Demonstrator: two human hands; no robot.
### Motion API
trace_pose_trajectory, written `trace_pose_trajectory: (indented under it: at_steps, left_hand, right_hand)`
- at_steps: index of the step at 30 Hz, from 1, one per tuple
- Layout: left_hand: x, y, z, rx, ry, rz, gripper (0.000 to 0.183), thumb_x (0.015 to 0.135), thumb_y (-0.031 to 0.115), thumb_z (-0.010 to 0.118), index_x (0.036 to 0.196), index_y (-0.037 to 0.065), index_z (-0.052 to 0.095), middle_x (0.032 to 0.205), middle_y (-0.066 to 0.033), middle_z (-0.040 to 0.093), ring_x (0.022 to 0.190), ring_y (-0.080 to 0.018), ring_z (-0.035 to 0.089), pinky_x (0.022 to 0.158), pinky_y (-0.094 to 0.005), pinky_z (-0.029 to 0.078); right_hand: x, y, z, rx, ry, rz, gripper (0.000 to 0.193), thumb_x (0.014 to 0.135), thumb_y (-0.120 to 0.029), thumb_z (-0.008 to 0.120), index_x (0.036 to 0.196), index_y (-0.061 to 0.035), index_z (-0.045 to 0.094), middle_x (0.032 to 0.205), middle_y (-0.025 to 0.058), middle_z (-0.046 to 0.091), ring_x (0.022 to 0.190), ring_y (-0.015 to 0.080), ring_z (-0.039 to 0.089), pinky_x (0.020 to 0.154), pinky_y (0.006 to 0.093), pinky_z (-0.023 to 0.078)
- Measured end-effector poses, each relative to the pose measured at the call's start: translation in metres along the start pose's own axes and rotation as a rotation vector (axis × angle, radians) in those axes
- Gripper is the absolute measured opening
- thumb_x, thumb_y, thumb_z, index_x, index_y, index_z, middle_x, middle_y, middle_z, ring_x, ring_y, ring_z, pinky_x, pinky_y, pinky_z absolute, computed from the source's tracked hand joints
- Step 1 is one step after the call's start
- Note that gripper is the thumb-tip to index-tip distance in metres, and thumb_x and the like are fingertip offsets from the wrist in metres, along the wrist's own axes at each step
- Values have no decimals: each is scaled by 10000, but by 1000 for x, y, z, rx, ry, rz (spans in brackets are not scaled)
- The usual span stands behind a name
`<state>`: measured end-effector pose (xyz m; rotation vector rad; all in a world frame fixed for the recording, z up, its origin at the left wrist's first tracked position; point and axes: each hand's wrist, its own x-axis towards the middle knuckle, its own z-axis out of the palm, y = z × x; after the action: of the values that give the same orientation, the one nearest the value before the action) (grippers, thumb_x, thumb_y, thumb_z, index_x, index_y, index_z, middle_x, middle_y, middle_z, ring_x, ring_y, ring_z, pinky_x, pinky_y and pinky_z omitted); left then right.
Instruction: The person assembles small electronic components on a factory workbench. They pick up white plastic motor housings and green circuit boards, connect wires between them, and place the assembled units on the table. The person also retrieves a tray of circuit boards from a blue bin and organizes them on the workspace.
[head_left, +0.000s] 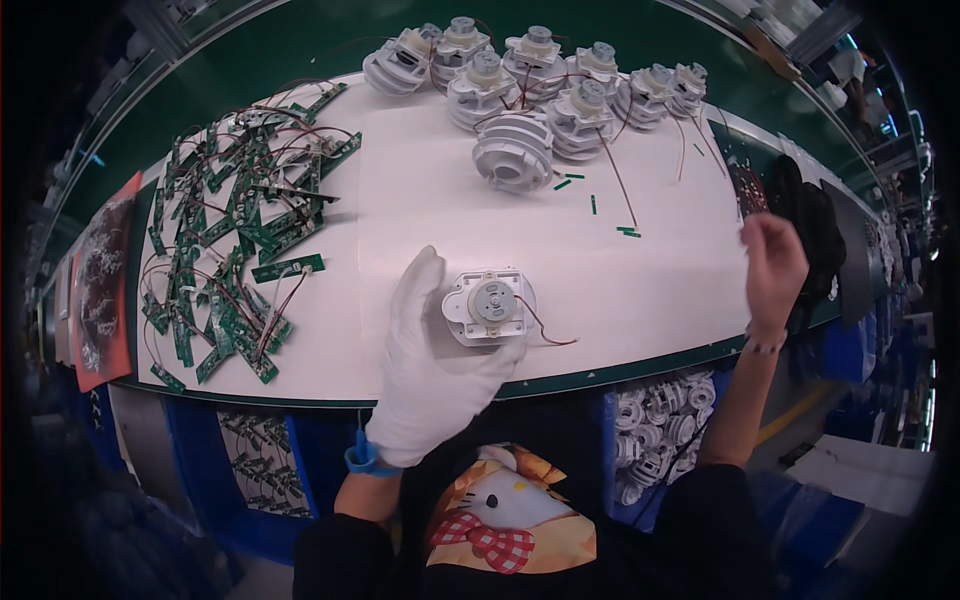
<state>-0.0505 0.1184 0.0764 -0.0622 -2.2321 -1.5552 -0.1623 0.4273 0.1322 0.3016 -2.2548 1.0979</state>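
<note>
A white plastic housing (455, 310) with a round silver motor (493, 301) on top stands on the white work surface before me. A thin dark lead runs from the motor to a small plug at its right. My left hand (425, 375), in a white glove, curves round the housing's left and near sides, thumb against its near edge. Off to the right, my bare right hand (775, 265) is raised beside a dark patch of small loose parts (745, 180). Its fingers are bent together; whatever they may hold is too small to make out.
Wired green circuit boards (240, 230) lie heaped at left, beside an orange sheet (105, 280). Several white motor units (515, 150) stand at the back. Small green strips (593, 204) lie near them. Blue bins below hold white parts (660, 420) and boards (265, 460). A black bundle (815, 225) sits right.
</note>
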Motion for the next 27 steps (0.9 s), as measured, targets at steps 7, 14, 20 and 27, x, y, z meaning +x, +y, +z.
trace_pose_trajectory:
  at_steps: [7, 14, 20, 27]
  left_hand:
    - [5, 36, -50, 232, -143, 360, 541, 647, -79, 556, 1164, 20, 430, 1203, -244, 426, 1080, -399, 457, 955, -409, 347]
    - [43, 32, -39, 199, -399, 370, 477, 693, -122, 488, 1149, 17, 477, 1184, -196, 480, 1112, -342, 462, 932, -359, 363]
    - [37, 25, -31, 151, -330, 327, 442, 687, -78, 510, 1119, 16, 488, 1140, -203, 500, 1047, -372, 503, 886, -363, 414]
    - [38, 14, -33, -86, -484, 152, 450, 757, 19, 603, 1185, 10, 465, 1161, -172, 501, 1058, -286, 521, 875, -317, 426]
  right_hand:
    - [-84, -52, 50, -221, -278, -299, 278, 654, 104, 585, 916, 14, 611, 681, 99, 577, 623, 239, 558, 579, 300, 444]
    - [-72, -58, 65, -355, -385, -413, 167, 636, 17, 596, 800, -9, 610, 776, 74, 552, 780, 229, 524, 645, 312, 418]
    - [-62, -54, 89, -360, -467, -509, 117, 656, -16, 626, 768, -8, 594, 755, 78, 534, 746, 234, 515, 633, 314, 433]
    - [-68, -73, 81, -24, -410, -276, 90, 668, 19, 619, 746, -10, 583, 693, 69, 569, 626, 201, 549, 548, 257, 429]
